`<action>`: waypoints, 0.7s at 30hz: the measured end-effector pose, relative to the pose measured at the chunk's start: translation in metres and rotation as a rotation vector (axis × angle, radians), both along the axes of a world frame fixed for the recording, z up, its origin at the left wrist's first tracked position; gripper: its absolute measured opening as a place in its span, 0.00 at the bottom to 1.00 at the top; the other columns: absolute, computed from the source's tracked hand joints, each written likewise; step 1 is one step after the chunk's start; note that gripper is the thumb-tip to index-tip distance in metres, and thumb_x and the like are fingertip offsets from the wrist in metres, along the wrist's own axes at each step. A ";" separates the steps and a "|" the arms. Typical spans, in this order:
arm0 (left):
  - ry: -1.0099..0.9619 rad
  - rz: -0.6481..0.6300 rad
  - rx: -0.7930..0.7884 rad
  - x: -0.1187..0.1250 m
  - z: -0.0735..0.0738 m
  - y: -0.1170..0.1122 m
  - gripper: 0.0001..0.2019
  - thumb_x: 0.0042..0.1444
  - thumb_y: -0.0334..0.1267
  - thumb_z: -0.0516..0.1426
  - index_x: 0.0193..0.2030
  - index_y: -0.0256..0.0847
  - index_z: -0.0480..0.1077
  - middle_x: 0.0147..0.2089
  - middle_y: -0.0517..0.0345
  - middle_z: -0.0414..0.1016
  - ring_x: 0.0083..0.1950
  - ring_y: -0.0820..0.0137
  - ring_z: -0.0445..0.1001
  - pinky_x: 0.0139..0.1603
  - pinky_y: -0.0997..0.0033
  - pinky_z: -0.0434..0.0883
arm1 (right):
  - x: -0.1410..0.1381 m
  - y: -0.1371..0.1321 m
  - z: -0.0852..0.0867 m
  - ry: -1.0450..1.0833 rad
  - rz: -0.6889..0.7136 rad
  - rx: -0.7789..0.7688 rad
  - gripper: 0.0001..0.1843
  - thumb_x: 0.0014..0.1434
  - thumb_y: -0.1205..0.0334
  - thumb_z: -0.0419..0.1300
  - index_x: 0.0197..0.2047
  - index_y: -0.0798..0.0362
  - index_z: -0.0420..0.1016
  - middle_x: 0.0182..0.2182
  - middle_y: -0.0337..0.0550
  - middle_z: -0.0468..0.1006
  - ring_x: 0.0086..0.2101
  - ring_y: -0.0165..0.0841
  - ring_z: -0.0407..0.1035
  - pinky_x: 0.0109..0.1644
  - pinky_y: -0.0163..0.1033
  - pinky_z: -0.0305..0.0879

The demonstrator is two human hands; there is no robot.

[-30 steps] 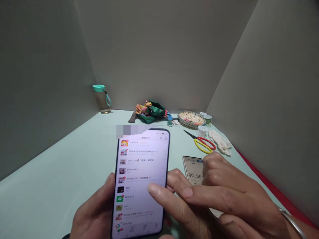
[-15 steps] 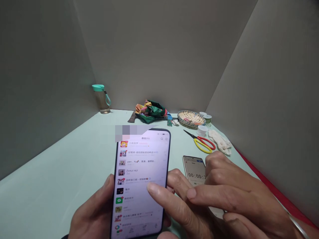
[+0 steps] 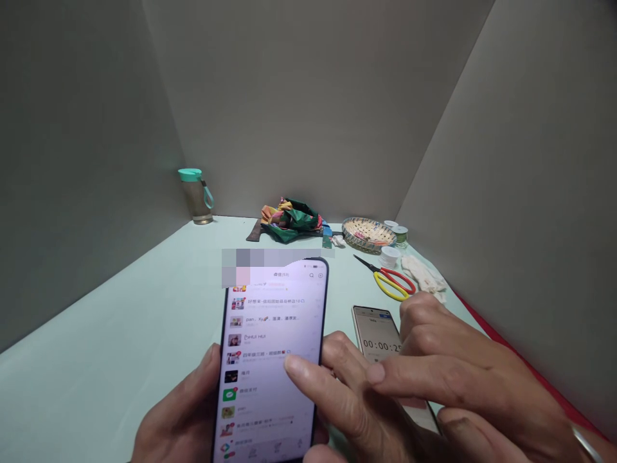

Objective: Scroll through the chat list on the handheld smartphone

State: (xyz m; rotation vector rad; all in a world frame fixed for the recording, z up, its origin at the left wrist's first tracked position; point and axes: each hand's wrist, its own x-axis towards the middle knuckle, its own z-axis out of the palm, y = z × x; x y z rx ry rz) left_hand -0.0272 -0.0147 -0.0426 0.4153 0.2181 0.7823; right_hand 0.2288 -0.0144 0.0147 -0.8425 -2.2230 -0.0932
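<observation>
In the head view, my left hand (image 3: 166, 411) is closed around a smartphone (image 3: 270, 386), held upright with its thumb along the left edge. A chat list fills the lit screen. My right hand (image 3: 366, 411) has its index finger stretched out, its tip at the right part of the screen; the other fingers are bent. I cannot tell whether that fingertip touches the glass. Farther right, another hand (image 3: 472, 379) with a silver bracelet (image 3: 588, 444) points left over a second phone (image 3: 378, 331). Whose hand it is, I cannot tell. Running timer digits show on that phone, partly covered.
Yellow-and-red-handled scissors (image 3: 390, 280) lie beyond the second phone, beside a white cloth (image 3: 424, 275) and white spools (image 3: 389, 257). Along the back stand a woven basket (image 3: 369, 235), crumpled colourful fabric (image 3: 294, 222) and a teal-lidded bottle (image 3: 196, 196). Grey walls enclose the pale table (image 3: 120, 308).
The whole view has shifted slightly, so things sit a little lower. More timer digits show as the bracelet hand has moved slightly right. My fingertip keeps its place at the screen.
</observation>
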 end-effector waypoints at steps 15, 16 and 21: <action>-0.080 -0.105 0.051 0.008 0.016 0.000 0.25 0.61 0.59 0.55 0.57 0.51 0.79 0.53 0.48 0.83 0.65 0.44 0.72 0.62 0.47 0.71 | -0.005 0.008 0.005 0.052 0.049 0.268 0.39 0.50 0.48 0.74 0.64 0.44 0.72 0.33 0.35 0.82 0.18 0.29 0.59 0.23 0.47 0.65; -0.080 -0.104 0.045 0.009 0.016 0.000 0.24 0.61 0.58 0.55 0.57 0.51 0.79 0.53 0.48 0.83 0.65 0.44 0.72 0.62 0.47 0.71 | -0.004 0.008 0.005 0.053 0.049 0.264 0.40 0.49 0.48 0.75 0.64 0.44 0.72 0.33 0.35 0.82 0.19 0.29 0.59 0.23 0.47 0.65; -0.076 -0.082 0.025 0.008 0.011 0.002 0.23 0.62 0.57 0.56 0.58 0.53 0.78 0.53 0.50 0.84 0.64 0.45 0.74 0.61 0.47 0.72 | 0.003 0.004 -0.006 -0.002 0.030 0.092 0.42 0.55 0.47 0.70 0.70 0.34 0.62 0.36 0.36 0.80 0.22 0.33 0.68 0.28 0.45 0.69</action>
